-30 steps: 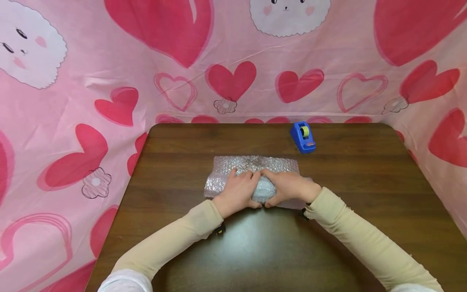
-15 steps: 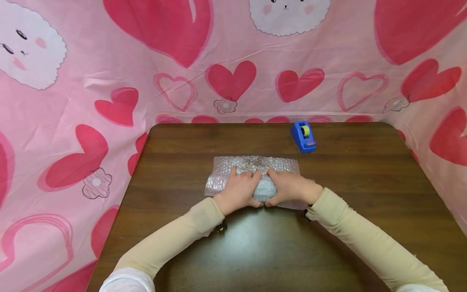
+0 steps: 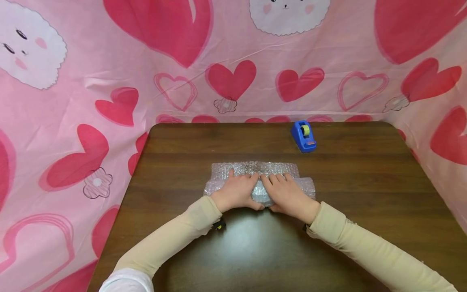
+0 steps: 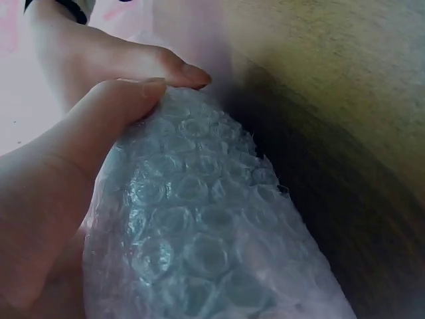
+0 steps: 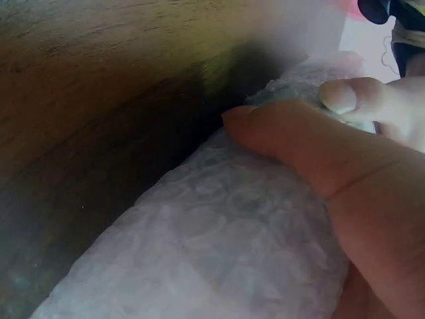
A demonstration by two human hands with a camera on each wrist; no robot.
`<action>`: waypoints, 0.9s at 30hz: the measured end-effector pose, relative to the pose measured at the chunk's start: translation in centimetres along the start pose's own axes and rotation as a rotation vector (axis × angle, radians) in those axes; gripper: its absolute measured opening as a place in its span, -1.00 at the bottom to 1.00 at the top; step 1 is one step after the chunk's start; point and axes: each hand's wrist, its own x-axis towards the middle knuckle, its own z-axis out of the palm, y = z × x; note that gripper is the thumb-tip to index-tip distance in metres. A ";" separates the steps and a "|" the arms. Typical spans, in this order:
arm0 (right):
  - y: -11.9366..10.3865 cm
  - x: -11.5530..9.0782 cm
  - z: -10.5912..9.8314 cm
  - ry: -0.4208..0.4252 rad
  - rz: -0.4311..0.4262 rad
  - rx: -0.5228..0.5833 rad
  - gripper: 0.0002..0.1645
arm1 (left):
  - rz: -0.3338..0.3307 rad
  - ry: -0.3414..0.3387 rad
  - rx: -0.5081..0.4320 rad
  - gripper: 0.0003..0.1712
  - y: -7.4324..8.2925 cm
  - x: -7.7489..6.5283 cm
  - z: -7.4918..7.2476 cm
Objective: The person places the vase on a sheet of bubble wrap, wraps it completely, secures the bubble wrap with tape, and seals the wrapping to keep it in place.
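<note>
A bundle of bubble wrap (image 3: 261,194), rolled around something hidden inside, lies on the table across my front. A flat flap of bubble wrap (image 3: 255,167) spreads out behind it. My left hand (image 3: 238,191) grips the roll left of its middle, thumb on the near side and fingers over the top. Beside it my right hand (image 3: 290,198) holds the roll with fingers laid over the top and thumb in front. In the left wrist view both thumbs press near each other on the bubble wrap (image 4: 199,219). The right wrist view shows the right thumb (image 5: 292,136) on the wrap.
A blue tape dispenser (image 3: 304,137) with a yellowish roll stands near the back edge of the brown wooden table (image 3: 365,170), right of the bundle. A pink cloth with hearts (image 3: 233,81) hangs behind the table and along its sides.
The right hand has turned, its fingers now further over the top of the roll. The flap's far edge has shifted slightly nearer to me. More of the roll's right end shows.
</note>
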 end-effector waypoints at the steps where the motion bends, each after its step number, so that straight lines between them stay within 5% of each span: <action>1: 0.0 0.1 0.1 0.013 -0.004 -0.003 0.11 | -0.002 0.001 0.003 0.12 0.0 -0.1 -0.1; 5: 0.2 0.5 0.1 -0.005 -0.006 0.024 0.04 | -0.005 0.037 0.051 0.15 -0.1 -0.5 -0.2; 17: 1.2 2.6 -1.5 -0.259 0.059 0.155 0.00 | 0.090 0.287 0.265 0.01 0.8 -1.8 0.4; 27: 2.2 3.1 -2.3 -0.329 0.104 0.298 0.04 | 0.069 0.309 0.381 0.15 1.5 -1.3 0.9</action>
